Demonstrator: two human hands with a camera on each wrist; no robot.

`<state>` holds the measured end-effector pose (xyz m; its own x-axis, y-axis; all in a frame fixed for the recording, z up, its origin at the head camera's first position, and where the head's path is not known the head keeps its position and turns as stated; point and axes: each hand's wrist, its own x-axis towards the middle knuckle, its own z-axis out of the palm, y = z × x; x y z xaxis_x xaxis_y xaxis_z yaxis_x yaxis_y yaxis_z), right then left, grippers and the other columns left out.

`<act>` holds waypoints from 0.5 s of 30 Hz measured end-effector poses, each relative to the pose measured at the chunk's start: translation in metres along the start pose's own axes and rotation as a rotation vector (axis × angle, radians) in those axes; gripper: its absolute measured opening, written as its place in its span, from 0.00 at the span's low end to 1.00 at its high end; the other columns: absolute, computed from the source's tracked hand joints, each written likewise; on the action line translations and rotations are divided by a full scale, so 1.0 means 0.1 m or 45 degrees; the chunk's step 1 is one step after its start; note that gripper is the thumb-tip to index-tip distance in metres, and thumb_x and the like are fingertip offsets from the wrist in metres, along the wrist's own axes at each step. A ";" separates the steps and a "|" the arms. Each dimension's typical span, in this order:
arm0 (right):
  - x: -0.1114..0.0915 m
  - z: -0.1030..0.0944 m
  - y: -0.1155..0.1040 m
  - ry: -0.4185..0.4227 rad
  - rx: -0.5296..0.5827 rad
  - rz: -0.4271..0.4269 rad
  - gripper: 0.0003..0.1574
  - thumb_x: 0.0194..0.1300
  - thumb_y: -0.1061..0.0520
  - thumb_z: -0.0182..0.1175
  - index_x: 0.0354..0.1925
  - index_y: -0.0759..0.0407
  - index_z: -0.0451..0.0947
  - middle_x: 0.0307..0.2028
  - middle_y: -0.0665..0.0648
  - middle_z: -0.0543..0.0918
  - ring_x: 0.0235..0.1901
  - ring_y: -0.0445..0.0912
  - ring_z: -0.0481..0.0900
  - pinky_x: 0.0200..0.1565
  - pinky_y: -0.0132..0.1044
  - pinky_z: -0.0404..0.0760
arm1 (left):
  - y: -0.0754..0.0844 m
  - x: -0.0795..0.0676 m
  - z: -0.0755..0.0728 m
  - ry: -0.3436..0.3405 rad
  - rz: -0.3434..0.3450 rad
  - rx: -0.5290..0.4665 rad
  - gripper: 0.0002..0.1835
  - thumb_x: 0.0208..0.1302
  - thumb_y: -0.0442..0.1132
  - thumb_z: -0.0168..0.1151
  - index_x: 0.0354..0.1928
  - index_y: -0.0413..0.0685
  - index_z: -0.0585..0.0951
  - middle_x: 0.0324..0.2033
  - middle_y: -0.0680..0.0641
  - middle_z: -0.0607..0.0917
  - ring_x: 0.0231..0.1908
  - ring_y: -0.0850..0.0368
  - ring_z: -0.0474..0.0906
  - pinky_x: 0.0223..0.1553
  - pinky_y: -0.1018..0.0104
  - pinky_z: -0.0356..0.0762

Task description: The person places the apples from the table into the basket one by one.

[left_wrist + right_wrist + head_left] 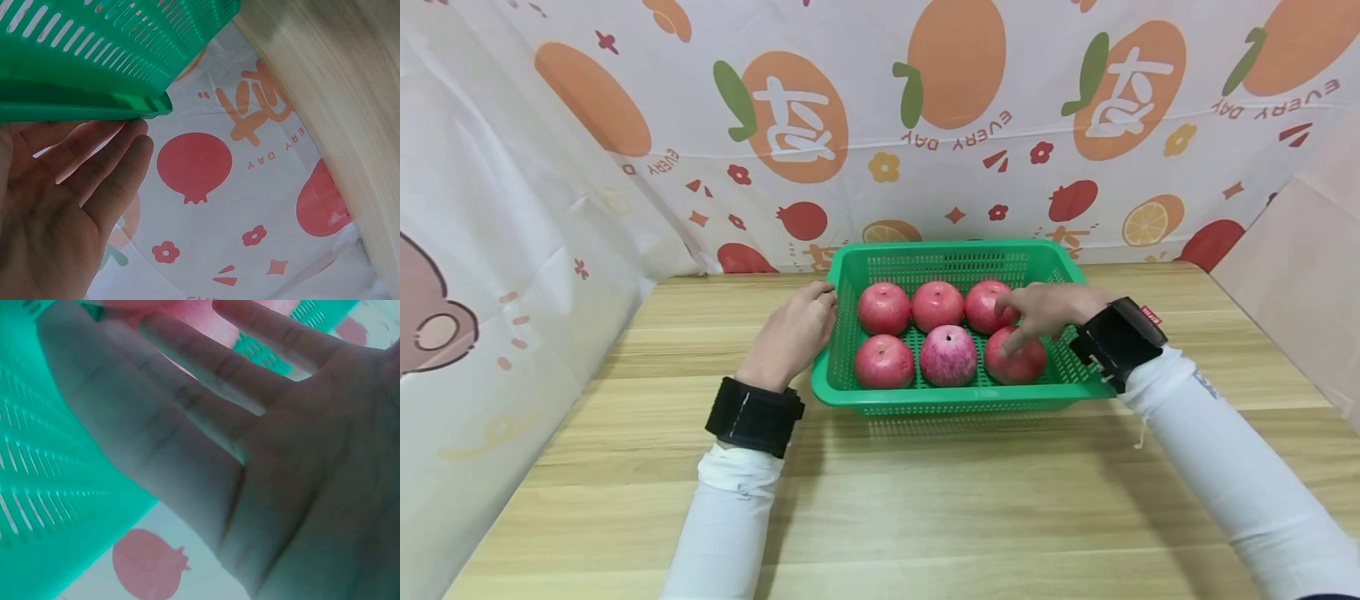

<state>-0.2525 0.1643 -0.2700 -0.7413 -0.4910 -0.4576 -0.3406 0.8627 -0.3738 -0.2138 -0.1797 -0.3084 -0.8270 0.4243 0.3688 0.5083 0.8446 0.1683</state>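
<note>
A green plastic basket (961, 398) holds several red apples in two rows. The middle one in front, a streaked purplish apple (948, 356), shows a dark hollow on top. My left hand (792, 333) is at the basket's left rim; in the left wrist view its extended fingers (119, 172) touch under the rim's edge. Over the right end of the basket reaches my right hand (1048, 307), fingers spread. Its thumb overlaps the front right apple (1022, 360), and a fingertip lies by the back right apple (982, 305). In the right wrist view the fingers are mostly straight.
The basket stands on a light wooden table (970, 500), near its back edge. Behind it hangs a white cloth (857, 200) printed with fruit, continuing on the left side. Both wrists wear black straps (758, 415).
</note>
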 end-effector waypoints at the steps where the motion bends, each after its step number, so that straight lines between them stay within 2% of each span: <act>1: -0.02 -0.02 0.00 0.009 0.012 -0.008 0.45 0.63 0.42 0.71 0.67 0.65 0.67 0.61 0.70 0.73 0.49 0.58 0.77 0.38 0.45 0.87 | 0.00 0.00 0.00 0.000 0.000 -0.001 0.13 0.71 0.27 0.59 0.52 0.23 0.81 0.57 0.28 0.79 0.58 0.34 0.77 0.58 0.44 0.77; 4: -0.07 -0.05 0.03 0.046 0.027 -0.037 0.46 0.63 0.42 0.71 0.67 0.67 0.67 0.62 0.72 0.73 0.55 0.60 0.76 0.37 0.46 0.88 | 0.00 0.00 0.00 0.000 0.003 0.001 0.13 0.71 0.27 0.59 0.52 0.23 0.81 0.57 0.28 0.79 0.58 0.35 0.77 0.58 0.44 0.77; 10: -0.14 -0.11 0.09 0.112 0.044 -0.082 0.42 0.66 0.45 0.69 0.66 0.68 0.68 0.60 0.73 0.72 0.44 0.57 0.79 0.36 0.46 0.87 | 0.00 0.00 0.00 0.001 0.006 0.002 0.13 0.72 0.27 0.58 0.52 0.22 0.81 0.57 0.28 0.79 0.58 0.34 0.77 0.58 0.45 0.77; 15: -0.17 -0.15 0.15 0.139 0.060 -0.080 0.41 0.69 0.46 0.66 0.67 0.70 0.67 0.60 0.73 0.72 0.44 0.57 0.80 0.37 0.47 0.86 | -0.01 0.00 0.00 0.009 0.015 0.005 0.13 0.72 0.26 0.58 0.51 0.22 0.81 0.57 0.28 0.79 0.57 0.34 0.78 0.58 0.45 0.77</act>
<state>-0.2530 0.1871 -0.2557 -0.7787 -0.5255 -0.3427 -0.3627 0.8228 -0.4375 -0.2142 -0.1801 -0.3088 -0.8193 0.4317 0.3773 0.5169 0.8409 0.1604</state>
